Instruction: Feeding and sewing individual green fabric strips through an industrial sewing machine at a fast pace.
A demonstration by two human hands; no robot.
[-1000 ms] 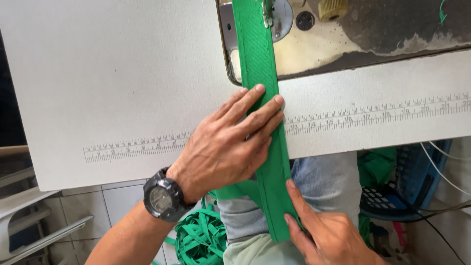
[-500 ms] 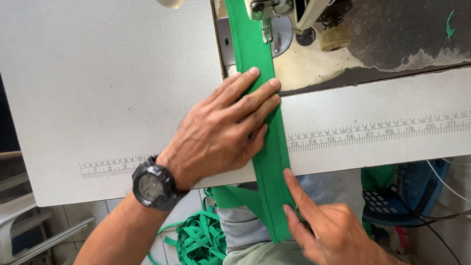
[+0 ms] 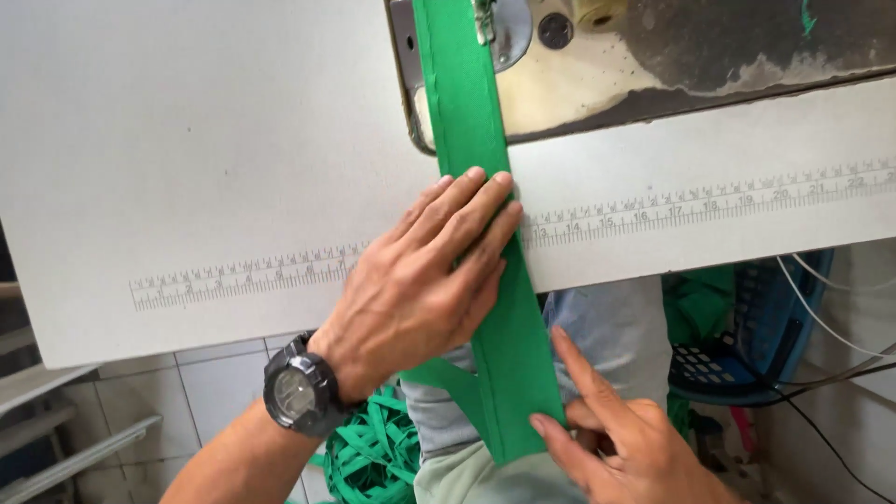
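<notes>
A white sewing table (image 3: 187, 140) is filling most of the view, with a printed ruler scale (image 3: 243, 275) running across its front edge. At the top, the worn metal bed of a sewing machine (image 3: 672, 65) is sitting in the table, and its presser foot (image 3: 483, 21) is resting on a green fabric strip (image 3: 467, 112). The strip is lying straight from under the foot, across the ruler scale and over the table's front edge, ending above the person's lap.

The left hand (image 3: 420, 289) is lying flat on the table, palm down, fingers stretched out and close together, their tips pressing the left side of the strip just below the machine bed. A black wristwatch (image 3: 297, 397) is sitting on that wrist.

The right hand (image 3: 635, 448) is working below the table edge, pinching the strip's lower right corner between thumb and forefinger, the forefinger extending up along the strip's right edge.

A heap of loose green strips (image 3: 369, 457) is lying under the left forearm, and a blue plastic basket (image 3: 756, 345) is standing off to the right beneath the table.
</notes>
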